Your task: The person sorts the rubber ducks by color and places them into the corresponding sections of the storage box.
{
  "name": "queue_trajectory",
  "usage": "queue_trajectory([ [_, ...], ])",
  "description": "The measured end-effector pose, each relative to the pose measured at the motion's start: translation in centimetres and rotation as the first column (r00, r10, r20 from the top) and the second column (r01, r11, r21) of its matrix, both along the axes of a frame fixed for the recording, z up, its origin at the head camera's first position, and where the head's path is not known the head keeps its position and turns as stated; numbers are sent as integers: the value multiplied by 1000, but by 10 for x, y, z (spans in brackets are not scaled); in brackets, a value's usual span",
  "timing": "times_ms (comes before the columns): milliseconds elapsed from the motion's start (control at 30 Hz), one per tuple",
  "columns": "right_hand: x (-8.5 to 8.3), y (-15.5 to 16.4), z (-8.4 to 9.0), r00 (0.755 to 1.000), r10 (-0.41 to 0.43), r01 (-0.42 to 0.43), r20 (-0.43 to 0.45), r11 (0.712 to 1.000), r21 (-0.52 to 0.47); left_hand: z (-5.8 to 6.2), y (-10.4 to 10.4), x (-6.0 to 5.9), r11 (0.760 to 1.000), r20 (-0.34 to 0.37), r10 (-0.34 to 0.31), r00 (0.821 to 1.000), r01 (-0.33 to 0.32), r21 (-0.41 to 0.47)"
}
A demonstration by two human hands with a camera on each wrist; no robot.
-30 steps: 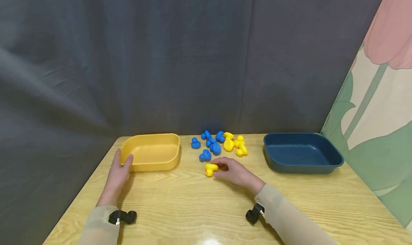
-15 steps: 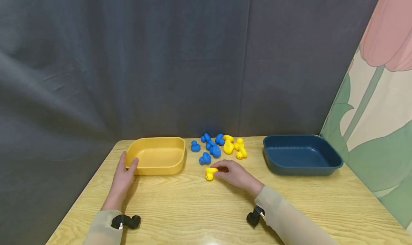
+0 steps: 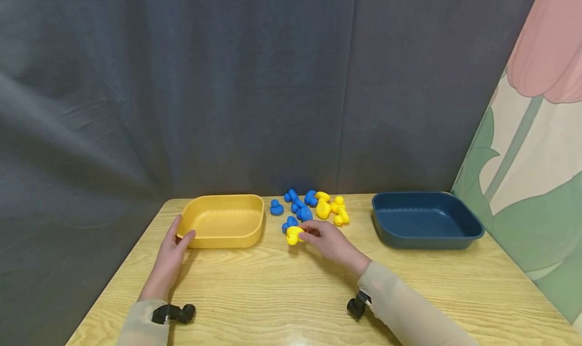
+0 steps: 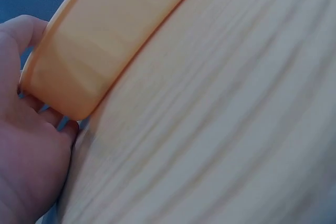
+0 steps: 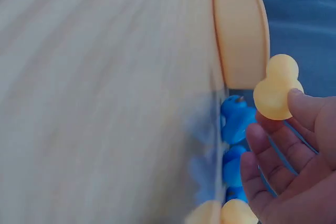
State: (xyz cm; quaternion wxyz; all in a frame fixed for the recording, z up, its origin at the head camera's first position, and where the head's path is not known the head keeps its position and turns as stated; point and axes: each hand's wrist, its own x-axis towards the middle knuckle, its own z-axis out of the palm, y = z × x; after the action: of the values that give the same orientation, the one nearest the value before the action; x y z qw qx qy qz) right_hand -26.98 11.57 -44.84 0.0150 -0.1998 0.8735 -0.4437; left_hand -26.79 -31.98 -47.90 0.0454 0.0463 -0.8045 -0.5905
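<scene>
The right hand [image 3: 331, 242] is held above the table [image 3: 273, 295], with its forearm slanted in from the near right. Its thumb and index finger are pinched on a yellow duck [image 3: 293, 236], which is borne clear of the table at the fingertips; the remaining fingers are loosely bent beside it and given nothing to hold. The left hand [image 3: 170, 250] is reached forward to the near left corner of the yellow tray [image 3: 223, 242]. Its wall is gripped there, the thumb laid over the near rim and the fingers wrapped round the outer side.

Just beyond the right fingers, a group of blue ducks [image 3: 303, 213] is scattered, and the loose yellow ducks [image 3: 323, 209] are placed farther beyond and slightly to their right. The blue tray [image 3: 427, 242] is set well apart to the right of the same fingers.

In the head view, the nearest blue duck is partly covered by the held one, and others are overlapped, so that each is hard to separate. In the left wrist view, the left thumb tip is concealed behind the rim, the fingertips are lost beneath the tray corner, and the tray is cut off at the top. In the right wrist view, the held duck is washed pale, its index-finger contact is mostly hidden behind it, and yellow shapes are cropped by the lower edge.
</scene>
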Motion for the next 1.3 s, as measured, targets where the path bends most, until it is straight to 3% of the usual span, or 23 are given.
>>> queue_trajectory([
  [233, -7, -20, 18, 998, -63, 63, -10, 997, -54, -2, 1, -1, 997, -15, 0, 1000, -1, -81],
  [467, -17, -40, 28, 996, -86, 85, -10, 993, -87, -5, 9, -5, 995, -20, 11, 1000, -13, -96],
  [867, -32, -76, 25, 989, -131, 126, -67, 989, -79, -4, 6, -6, 995, -30, 18, 999, -21, -100],
  [1300, -35, -105, 24, 989, -144, 142, -20, 987, -73, -7, 2, -7, 996, -16, 29, 999, -30, -81],
])
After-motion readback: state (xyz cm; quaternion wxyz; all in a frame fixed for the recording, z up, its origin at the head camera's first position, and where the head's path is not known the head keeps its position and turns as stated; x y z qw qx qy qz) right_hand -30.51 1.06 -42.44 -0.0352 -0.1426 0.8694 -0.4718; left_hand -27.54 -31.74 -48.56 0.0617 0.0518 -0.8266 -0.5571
